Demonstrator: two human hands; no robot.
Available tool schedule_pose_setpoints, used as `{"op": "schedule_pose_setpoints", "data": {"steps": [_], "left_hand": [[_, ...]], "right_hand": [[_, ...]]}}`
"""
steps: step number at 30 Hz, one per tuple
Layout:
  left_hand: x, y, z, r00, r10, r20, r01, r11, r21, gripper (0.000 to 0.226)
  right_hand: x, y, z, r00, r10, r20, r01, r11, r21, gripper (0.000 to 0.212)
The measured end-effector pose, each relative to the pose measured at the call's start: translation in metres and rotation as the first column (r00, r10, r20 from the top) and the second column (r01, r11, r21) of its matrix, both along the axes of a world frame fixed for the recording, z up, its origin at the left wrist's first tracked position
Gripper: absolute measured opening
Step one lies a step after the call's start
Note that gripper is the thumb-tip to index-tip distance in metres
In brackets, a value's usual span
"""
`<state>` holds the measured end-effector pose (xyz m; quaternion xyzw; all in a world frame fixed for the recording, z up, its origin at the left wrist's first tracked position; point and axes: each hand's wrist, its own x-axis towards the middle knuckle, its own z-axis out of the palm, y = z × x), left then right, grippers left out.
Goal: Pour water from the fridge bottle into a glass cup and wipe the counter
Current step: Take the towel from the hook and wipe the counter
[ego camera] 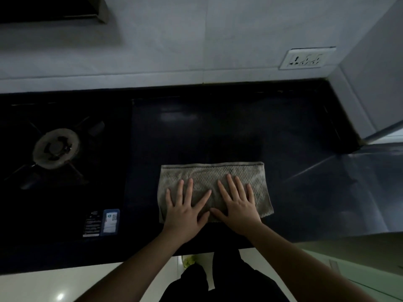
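Observation:
A grey textured cloth (209, 171) lies folded flat on the black counter (218, 131), near its front edge. My left hand (185, 210) rests on the cloth's left half with fingers spread and straight. My right hand (237, 203) lies flat on the right half, fingers spread too. The thumbs nearly meet in the middle. No bottle or glass cup is in view.
A gas hob with a round burner (55, 148) sits at the left, with a sticker label (101, 223) near its front. A wall socket (306, 58) is at the back right. A steel surface (349, 188) adjoins the counter on the right.

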<state>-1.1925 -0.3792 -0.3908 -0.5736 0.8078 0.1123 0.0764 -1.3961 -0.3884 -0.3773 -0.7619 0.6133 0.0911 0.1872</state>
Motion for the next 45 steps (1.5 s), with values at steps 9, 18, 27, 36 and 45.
{"op": "schedule_pose_setpoints", "data": {"steps": [9, 18, 27, 36, 45], "left_hand": [[-0.008, -0.043, 0.005, 1.000, -0.017, -0.005, 0.017, 0.998, 0.054, 0.067], [-0.047, -0.157, 0.013, 0.997, 0.075, 0.020, -0.078, 0.968, 0.239, 0.063], [-0.064, -0.219, 0.021, 0.995, 0.088, 0.055, -0.101, 0.942, 0.320, 0.064], [-0.071, -0.203, 0.022, 0.995, 0.092, 0.035, -0.098, 0.948, 0.302, 0.066], [-0.094, -0.125, 0.021, 0.999, 0.021, 0.029, -0.029, 0.949, 0.313, 0.069]], "right_hand": [[-0.012, -0.037, 0.001, 1.000, -0.001, 0.020, 0.001, 1.000, 0.006, 0.083], [-0.044, -0.158, -0.003, 1.000, 0.002, -0.021, -0.003, 1.000, -0.018, 0.087], [-0.056, -0.223, -0.006, 0.999, -0.031, -0.029, 0.031, 0.999, -0.006, 0.088], [-0.068, -0.202, -0.007, 1.000, 0.008, -0.022, -0.009, 0.999, -0.041, 0.087], [-0.092, -0.115, -0.003, 0.999, -0.039, -0.025, 0.038, 0.999, -0.029, 0.085]]}}
